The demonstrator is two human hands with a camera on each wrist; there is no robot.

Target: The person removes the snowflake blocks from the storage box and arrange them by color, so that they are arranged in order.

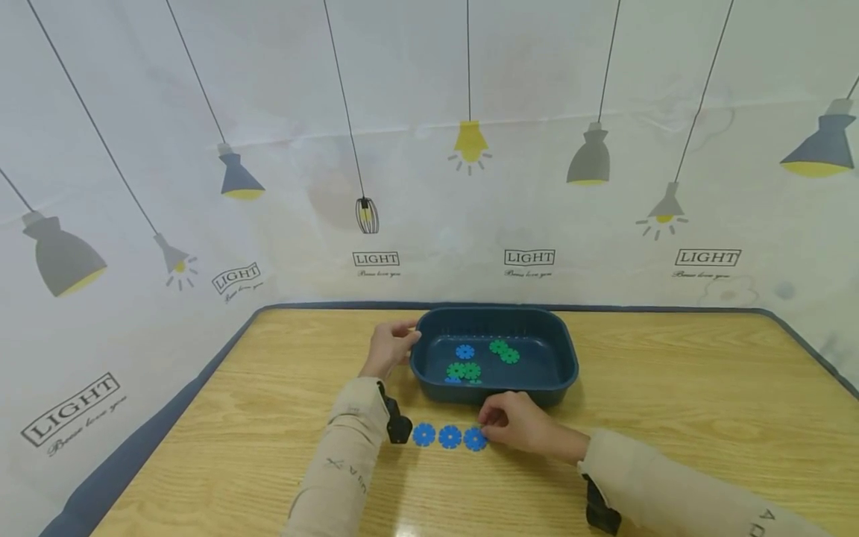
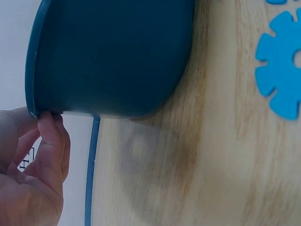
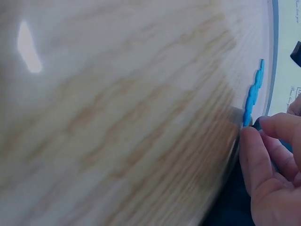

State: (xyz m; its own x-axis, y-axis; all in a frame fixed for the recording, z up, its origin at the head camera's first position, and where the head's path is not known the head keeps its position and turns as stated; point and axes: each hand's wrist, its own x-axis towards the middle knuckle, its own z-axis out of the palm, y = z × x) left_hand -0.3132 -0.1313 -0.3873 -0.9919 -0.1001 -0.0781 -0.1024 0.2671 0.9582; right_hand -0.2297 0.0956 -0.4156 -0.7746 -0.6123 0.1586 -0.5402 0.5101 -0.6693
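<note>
My left hand (image 1: 388, 347) holds the left end of a dark blue plastic basin (image 1: 496, 393); in the left wrist view its fingers (image 2: 51, 150) bend up against the rim. In front of the basin, three blue notched snowflake discs lie in a row: a left disc (image 1: 424, 435), a middle disc (image 1: 450, 437) and a right disc (image 1: 475, 439). My right hand (image 1: 523, 425) pinches at the right disc, its fingertips covering that edge. In the right wrist view the discs (image 3: 254, 92) look like a thin blue strip ending at the fingertips, where a small dark bit shows.
Inside the basin lie several green discs (image 1: 510, 356) and a blue disc (image 1: 464, 351), with another blue one partly under green ones. The wooden table (image 1: 671, 388) meets a lamp-printed wall covering (image 1: 429, 149) behind the basin. Black straps (image 1: 399, 428) sit at both wrists.
</note>
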